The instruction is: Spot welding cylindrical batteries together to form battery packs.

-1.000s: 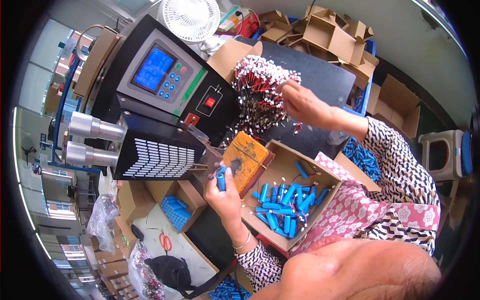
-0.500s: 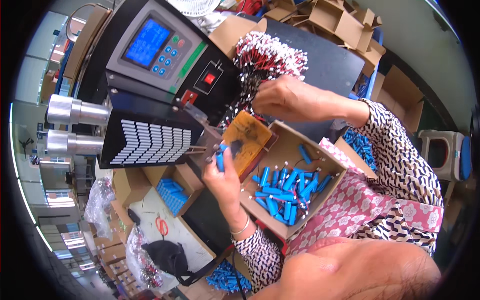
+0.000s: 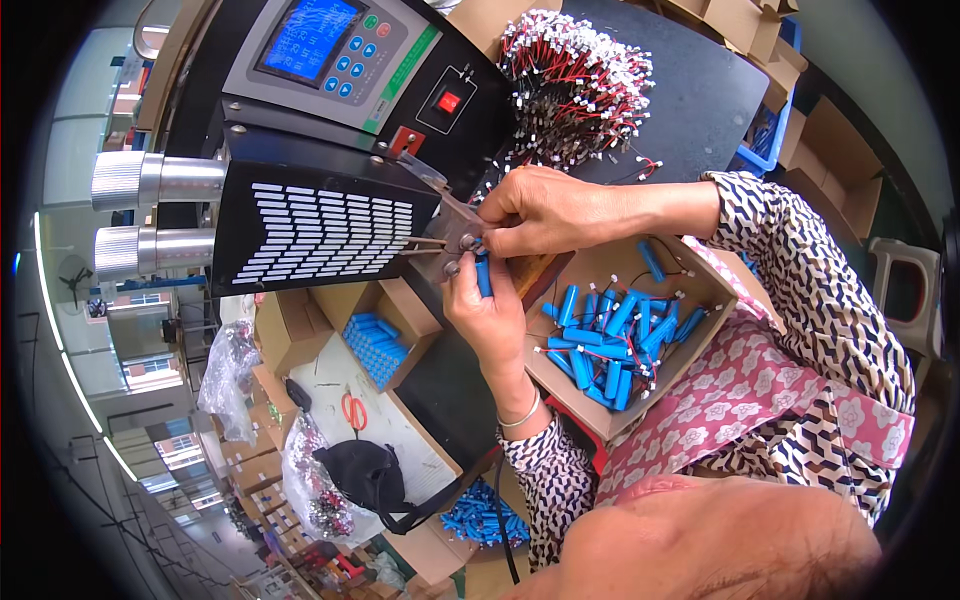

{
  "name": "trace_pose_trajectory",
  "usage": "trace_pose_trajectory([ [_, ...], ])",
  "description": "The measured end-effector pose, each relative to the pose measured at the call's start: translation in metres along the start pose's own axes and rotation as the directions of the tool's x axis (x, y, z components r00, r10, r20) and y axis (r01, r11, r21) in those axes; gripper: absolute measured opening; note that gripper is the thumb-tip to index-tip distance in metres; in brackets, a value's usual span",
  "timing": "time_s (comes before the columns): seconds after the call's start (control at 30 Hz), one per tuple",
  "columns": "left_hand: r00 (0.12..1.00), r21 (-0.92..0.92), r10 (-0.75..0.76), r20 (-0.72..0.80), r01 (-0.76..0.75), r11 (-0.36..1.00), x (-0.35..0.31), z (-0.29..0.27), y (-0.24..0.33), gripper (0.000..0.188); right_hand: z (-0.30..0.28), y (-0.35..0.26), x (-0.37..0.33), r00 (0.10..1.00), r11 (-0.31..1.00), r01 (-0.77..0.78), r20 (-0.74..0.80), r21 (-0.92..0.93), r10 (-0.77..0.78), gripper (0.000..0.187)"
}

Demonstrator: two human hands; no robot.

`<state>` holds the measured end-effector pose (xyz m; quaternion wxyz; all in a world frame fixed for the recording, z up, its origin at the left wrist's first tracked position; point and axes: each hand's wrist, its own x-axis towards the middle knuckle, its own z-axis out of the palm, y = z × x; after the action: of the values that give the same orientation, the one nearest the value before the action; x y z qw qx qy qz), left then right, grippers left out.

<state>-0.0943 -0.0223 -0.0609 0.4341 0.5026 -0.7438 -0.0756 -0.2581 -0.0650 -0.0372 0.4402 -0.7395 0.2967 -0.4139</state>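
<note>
Blue cell (image 3: 484,276) clamped in the fingers of the left hand (image 3: 490,320), long axis roughly along them; its far end points toward the right hand (image 3: 545,212), whose bent fingers lie just beyond, grip hidden, cannot tell; metal prongs (image 3: 425,240) just left of both hands' fingers.

Over on the far left, a long bright light strip (image 3: 68,365) curves along the rim, and beside it the windows (image 3: 183,455) glow pale in the background. Swing right: a plain, pale grey wall (image 3: 862,62) bends round the upper corner, shading darker toward the edge. Below it sits a light-grey stool (image 3: 908,250), partly hidden. And up top, a dark table (image 3: 700,100) stretches out, its surface smooth.
</note>
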Motion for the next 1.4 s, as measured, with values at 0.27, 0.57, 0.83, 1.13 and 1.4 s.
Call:
trace_pose_trajectory([
  [0.27,1.0,0.046,0.014,0.007,-0.014,0.999,-0.002,0.0,-0.001,0.018,0.001,-0.001,0.001,1.0,1.0,-0.026,-0.001,0.016,0.026,0.024],
  [0.57,0.999,0.045,-0.013,0.031,0.012,0.999,0.004,0.004,0.011,0.017,-0.027,-0.016,-0.01,0.999,0.983,0.033,0.048,-0.182,-0.024,0.017],
  [0.83,0.998,0.1,-0.036,0.042,0.031,0.994,-0.001,-0.02,0.007,0.013,-0.027,-0.029,-0.035,0.994,0.994,-0.068,-0.086,-0.085,0.061,0.011],
  [1.13,0.943,-0.253,-0.332,-0.035,0.313,0.915,-0.003,-0.007,0.015,0.014,-0.018,-0.006,-0.034,0.966,0.953,0.194,-0.124,-0.231,-0.227,0.012],
  [1.4,1.0,0.099,-0.002,0.023,0.0,0.995,0.006,0.0,0.005,0.015,-0.016,-0.004,-0.019,0.964,0.939,0.265,0.054,-0.217,-0.26,0.022],
])
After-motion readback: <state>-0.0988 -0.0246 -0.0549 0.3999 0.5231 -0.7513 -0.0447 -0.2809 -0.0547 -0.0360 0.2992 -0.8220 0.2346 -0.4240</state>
